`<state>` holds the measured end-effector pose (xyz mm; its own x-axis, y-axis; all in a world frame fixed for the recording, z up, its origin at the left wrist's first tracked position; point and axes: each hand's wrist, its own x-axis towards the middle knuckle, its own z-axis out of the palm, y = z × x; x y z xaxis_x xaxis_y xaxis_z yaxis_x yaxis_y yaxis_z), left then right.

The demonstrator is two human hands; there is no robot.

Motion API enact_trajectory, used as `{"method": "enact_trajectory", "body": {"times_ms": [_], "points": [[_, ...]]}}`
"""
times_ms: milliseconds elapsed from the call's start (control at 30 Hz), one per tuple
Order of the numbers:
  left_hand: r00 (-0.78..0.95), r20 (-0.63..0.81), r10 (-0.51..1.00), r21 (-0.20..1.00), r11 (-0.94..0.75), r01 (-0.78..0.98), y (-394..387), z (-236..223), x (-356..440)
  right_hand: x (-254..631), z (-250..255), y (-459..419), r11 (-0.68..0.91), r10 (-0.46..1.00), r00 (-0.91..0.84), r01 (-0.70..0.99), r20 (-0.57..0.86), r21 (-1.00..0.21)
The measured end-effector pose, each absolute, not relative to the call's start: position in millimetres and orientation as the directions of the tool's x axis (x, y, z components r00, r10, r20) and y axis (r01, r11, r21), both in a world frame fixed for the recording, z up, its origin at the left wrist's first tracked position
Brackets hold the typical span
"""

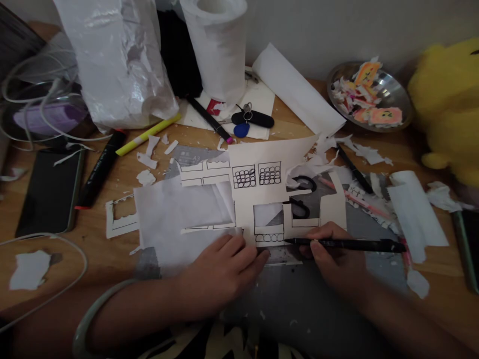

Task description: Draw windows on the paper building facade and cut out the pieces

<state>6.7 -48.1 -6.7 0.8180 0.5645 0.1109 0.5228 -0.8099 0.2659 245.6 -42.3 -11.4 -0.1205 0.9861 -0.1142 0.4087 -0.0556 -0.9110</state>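
A cream paper sheet (245,199) with cut-out windows and rows of drawn circles lies in front of me. My left hand (222,267) has its fingers curled over the sheet's lower edge, with the thumb along that edge. In my right hand (335,259) is a black pen (348,244), held nearly level. Its tip is at the right end of a row of circles beneath a cut-out window. Black-handled scissors (299,208) show through an opening at the right; their blades are hidden. A white sheet (168,219) lies at the left.
A grey cutting mat (277,304) lies underneath. Around it are paper scraps (145,177), a red-tipped black marker (101,169), a yellow marker (147,134) and a phone (50,192). A paper roll (217,50) and a metal bowl (406,109) of coloured pieces stand behind.
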Motion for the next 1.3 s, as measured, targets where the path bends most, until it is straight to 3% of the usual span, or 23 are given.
{"method": "enact_trajectory", "body": {"times_ms": [733, 967, 1300], "points": [[0.824, 0.117, 0.554, 0.265, -0.817, 0.512, -47, -6, 6, 245, -14, -42, -0.112, 0.982, -0.092, 0.41, -0.164, -0.905], [0.843, 0.115, 0.525, 0.221, -0.841, 0.494, -47, -4, 6, 238, -5, -32, -0.236, 0.967, -0.066, 0.142, -0.247, -0.961], [0.867, 0.077, 0.492, 0.234, -0.854, 0.464, -46, 2, 4, 235, 2, -38, -0.331, 0.943, 0.0, 0.114, -0.333, -0.937]]}}
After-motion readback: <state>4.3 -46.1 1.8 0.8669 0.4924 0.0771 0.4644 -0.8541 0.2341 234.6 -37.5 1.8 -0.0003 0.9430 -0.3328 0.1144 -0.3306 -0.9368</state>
